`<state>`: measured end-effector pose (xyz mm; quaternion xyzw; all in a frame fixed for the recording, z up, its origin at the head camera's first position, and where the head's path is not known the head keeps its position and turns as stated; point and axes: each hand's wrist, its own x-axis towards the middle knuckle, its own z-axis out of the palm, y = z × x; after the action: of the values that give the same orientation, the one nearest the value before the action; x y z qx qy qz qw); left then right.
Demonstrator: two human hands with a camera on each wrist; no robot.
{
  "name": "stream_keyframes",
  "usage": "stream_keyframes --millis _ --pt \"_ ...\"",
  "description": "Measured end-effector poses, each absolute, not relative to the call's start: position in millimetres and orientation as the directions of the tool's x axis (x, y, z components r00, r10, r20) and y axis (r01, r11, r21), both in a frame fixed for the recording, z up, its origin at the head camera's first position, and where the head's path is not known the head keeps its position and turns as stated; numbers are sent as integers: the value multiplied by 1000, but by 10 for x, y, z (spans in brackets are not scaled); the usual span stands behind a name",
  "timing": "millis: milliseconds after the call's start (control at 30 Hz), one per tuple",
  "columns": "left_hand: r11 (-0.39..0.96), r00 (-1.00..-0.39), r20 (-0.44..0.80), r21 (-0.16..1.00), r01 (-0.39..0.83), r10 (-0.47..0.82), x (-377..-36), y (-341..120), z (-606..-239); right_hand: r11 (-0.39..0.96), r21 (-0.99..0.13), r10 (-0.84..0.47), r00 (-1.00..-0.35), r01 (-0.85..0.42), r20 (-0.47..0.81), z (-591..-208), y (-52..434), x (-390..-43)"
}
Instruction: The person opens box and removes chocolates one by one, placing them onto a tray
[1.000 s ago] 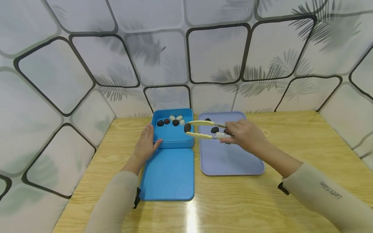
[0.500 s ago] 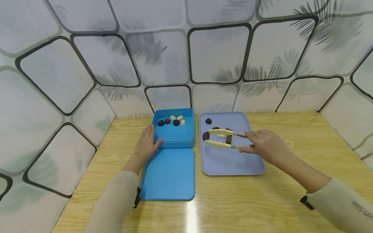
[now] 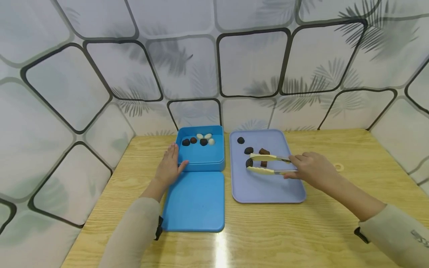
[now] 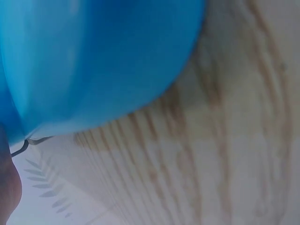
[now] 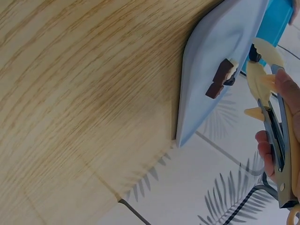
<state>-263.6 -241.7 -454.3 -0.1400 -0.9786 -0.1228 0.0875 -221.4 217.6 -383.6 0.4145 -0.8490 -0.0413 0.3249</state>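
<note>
Cream plastic tongs are lying in the grip of the right hand, whose fingers are curling round the metal handle end, and the tong tips are closing on a dark stone just above the tray. Taking that lilac tray as the landmark, the held stone is sitting over its middle, toward the left edge; a second dark stone is lying just behind it, a third is resting near the tray's far left corner, and a brown block is lying right of the second stone, partly behind the tongs. Left of the tray, the blue box is standing just beside it, holding dark and white stones along its far wall. The lid is lying flat in front of the box, also left of the tray. The left hand is resting with straight fingers against the box's left wall, thumb touching its near wall, holding nothing. Everything is sitting on a wooden table.
</note>
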Motion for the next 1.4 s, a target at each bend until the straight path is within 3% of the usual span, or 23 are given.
stream_keyframes --millis 333,567,967,1400 --pt "940 -961 141 216 264 238 -2612 -2412 -4491 697 315 -716 -597 -644 362 -3826 2193 -2233" --pt "972 -972 84 68 227 221 -2644 -2362 -4378 704 298 -701 -561 -645 441 -3813 2201 -2225" --pt "969 -973 76 99 224 217 -2653 -2298 -4419 728 266 -653 -519 -632 552 -3802 2210 -2274" --pt "972 -975 95 105 211 201 -2640 -2307 -4432 766 162 -591 -582 -622 559 -3739 2091 -2384"
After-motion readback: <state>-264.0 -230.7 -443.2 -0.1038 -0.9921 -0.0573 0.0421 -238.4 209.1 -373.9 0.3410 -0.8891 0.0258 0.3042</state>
